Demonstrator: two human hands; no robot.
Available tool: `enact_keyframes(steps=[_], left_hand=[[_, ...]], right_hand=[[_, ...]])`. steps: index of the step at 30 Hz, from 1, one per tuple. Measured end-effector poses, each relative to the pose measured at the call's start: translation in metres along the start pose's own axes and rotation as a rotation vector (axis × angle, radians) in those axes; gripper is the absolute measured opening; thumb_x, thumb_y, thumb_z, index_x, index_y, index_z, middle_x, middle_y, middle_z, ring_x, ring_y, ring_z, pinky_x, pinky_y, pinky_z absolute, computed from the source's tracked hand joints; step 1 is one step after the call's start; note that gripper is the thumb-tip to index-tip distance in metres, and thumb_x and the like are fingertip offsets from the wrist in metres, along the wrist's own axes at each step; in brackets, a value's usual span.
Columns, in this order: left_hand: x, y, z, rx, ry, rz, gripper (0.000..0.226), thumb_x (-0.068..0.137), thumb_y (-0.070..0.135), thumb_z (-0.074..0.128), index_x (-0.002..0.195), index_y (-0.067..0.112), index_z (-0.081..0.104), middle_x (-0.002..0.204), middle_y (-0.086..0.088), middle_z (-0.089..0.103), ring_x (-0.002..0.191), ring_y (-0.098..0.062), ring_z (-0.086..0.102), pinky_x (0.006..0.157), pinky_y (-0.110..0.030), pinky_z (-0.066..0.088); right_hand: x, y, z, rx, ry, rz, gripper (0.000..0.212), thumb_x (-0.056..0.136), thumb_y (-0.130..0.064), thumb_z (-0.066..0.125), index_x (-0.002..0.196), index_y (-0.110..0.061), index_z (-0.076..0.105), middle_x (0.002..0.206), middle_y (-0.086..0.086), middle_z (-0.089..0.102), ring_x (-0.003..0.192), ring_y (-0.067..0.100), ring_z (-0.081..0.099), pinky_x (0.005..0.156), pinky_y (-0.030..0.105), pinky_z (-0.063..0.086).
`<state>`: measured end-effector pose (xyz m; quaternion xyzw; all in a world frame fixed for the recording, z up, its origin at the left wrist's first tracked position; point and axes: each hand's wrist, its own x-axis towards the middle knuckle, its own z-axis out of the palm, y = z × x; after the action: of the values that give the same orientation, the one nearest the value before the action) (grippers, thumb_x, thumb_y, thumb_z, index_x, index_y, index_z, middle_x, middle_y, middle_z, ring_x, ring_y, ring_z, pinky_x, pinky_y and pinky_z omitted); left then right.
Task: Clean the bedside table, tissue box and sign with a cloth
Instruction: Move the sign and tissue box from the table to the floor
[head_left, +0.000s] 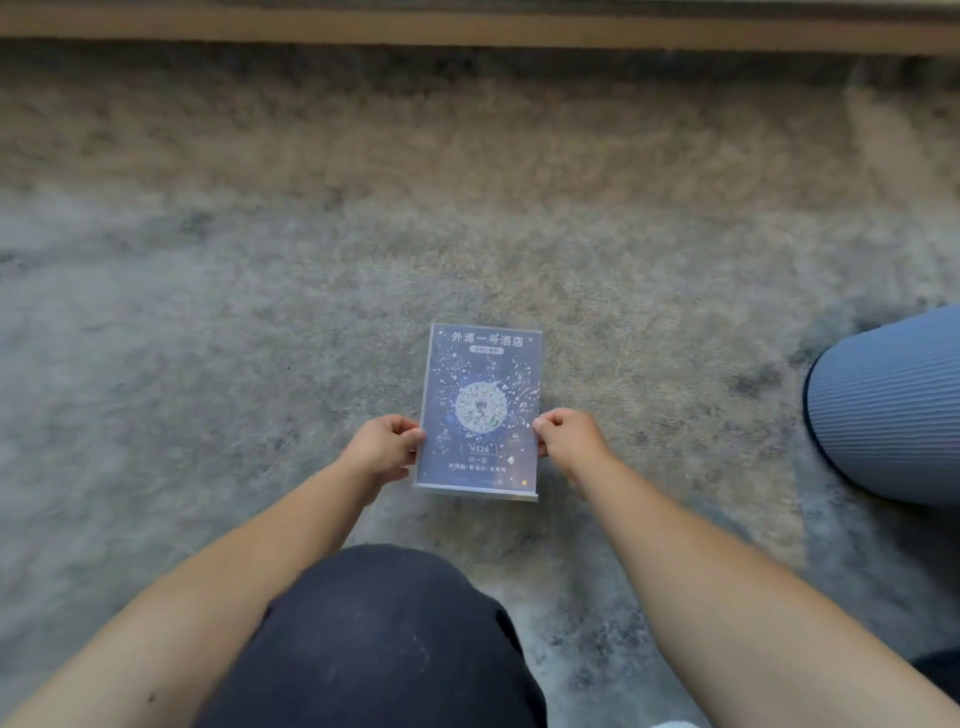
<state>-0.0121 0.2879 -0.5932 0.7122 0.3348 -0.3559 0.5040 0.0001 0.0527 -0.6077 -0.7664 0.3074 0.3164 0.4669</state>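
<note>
The sign is a clear acrylic stand with a dark blue printed card inside, its base towards me. It lies flat over the grey carpet, held by both sides. My left hand pinches its left edge near the lower half. My right hand pinches the right edge at the same height. No cloth, tissue box or bedside table is in view.
Mottled grey and beige carpet fills the view. A wooden skirting or furniture edge runs along the top. My dark-clothed knee is below the sign. A blue ribbed rounded object sits at the right edge.
</note>
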Motion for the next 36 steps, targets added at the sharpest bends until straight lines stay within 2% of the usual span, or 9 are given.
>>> enact_keyframes(steps=[3,7,13,18,22,25,30,34,36], left_hand=[[0.011,0.002,-0.002,0.0,0.002,0.032,0.013,0.097,0.017,0.056,0.084,0.015,0.061,0.078,-0.001,0.066,0.066,-0.012,0.059,0.06,-0.026,0.044],[0.016,0.006,-0.003,0.026,0.007,0.044,0.013,0.097,0.015,0.055,0.086,0.013,0.062,0.077,0.0,0.067,0.062,-0.01,0.06,0.054,-0.023,0.042],[0.025,-0.004,0.003,-0.006,-0.011,0.005,0.011,0.098,0.009,0.053,0.093,0.004,0.062,0.083,-0.009,0.071,0.06,-0.013,0.066,0.041,-0.016,0.046],[0.032,-0.007,0.005,0.035,-0.01,0.004,0.012,0.097,0.012,0.054,0.097,0.004,0.063,0.089,-0.01,0.073,0.071,-0.017,0.069,0.048,-0.019,0.047],[0.034,-0.008,0.006,0.048,-0.001,0.017,0.012,0.097,0.013,0.055,0.095,0.006,0.064,0.092,-0.01,0.073,0.076,-0.019,0.069,0.054,-0.024,0.047],[0.034,-0.009,0.006,0.056,0.013,0.025,0.013,0.097,0.013,0.054,0.096,0.004,0.064,0.093,-0.011,0.073,0.079,-0.022,0.07,0.06,-0.028,0.049],[0.034,-0.005,0.002,0.178,-0.009,0.039,0.016,0.098,0.021,0.053,0.097,0.01,0.064,0.092,-0.006,0.073,0.071,-0.014,0.068,0.049,-0.02,0.047],[0.034,-0.005,-0.002,0.36,0.014,0.091,0.022,0.099,0.028,0.051,0.093,0.013,0.066,0.087,-0.005,0.072,0.078,-0.02,0.065,0.081,-0.039,0.056],[0.03,-0.002,-0.005,0.535,0.022,0.124,0.026,0.098,0.033,0.049,0.09,0.015,0.065,0.085,-0.004,0.071,0.081,-0.022,0.066,0.078,-0.038,0.053]], right_hand=[[0.009,-0.005,0.005,-0.025,0.02,-0.009,0.024,0.093,-0.016,0.055,0.071,-0.016,0.062,0.093,0.018,0.072,0.084,0.031,0.067,0.068,0.038,0.048],[0.014,-0.009,0.009,-0.082,0.045,-0.003,0.022,0.093,-0.016,0.057,0.072,-0.017,0.061,0.089,0.011,0.07,0.088,0.031,0.066,0.081,0.044,0.055],[0.022,-0.014,0.013,-0.192,0.067,-0.002,0.017,0.093,-0.017,0.057,0.078,-0.015,0.066,0.09,0.009,0.069,0.085,0.028,0.063,0.075,0.037,0.052],[0.021,-0.007,0.015,-0.234,0.057,0.016,0.013,0.094,-0.014,0.055,0.092,-0.011,0.067,0.098,0.011,0.068,0.091,0.03,0.063,0.078,0.038,0.051],[0.018,-0.007,0.014,-0.288,0.065,0.01,0.015,0.094,-0.012,0.054,0.085,-0.011,0.066,0.095,0.012,0.069,0.089,0.03,0.063,0.075,0.037,0.052],[0.018,-0.008,0.015,-0.327,0.074,0.012,0.018,0.093,-0.011,0.053,0.091,-0.005,0.07,0.1,0.016,0.07,0.095,0.032,0.064,0.08,0.042,0.054],[0.016,-0.011,0.012,-0.443,0.027,-0.002,0.017,0.093,-0.013,0.054,0.093,-0.007,0.069,0.096,0.011,0.068,0.088,0.029,0.063,0.073,0.035,0.051],[0.011,-0.015,0.004,-0.53,-0.017,-0.05,0.02,0.094,-0.017,0.051,0.086,-0.006,0.066,0.084,0.011,0.066,0.072,0.027,0.058,0.061,0.03,0.042],[0.005,-0.018,-0.005,-0.591,0.001,-0.086,0.023,0.093,-0.017,0.049,0.073,-0.01,0.058,0.071,0.008,0.058,0.062,0.025,0.051,0.054,0.028,0.038]])
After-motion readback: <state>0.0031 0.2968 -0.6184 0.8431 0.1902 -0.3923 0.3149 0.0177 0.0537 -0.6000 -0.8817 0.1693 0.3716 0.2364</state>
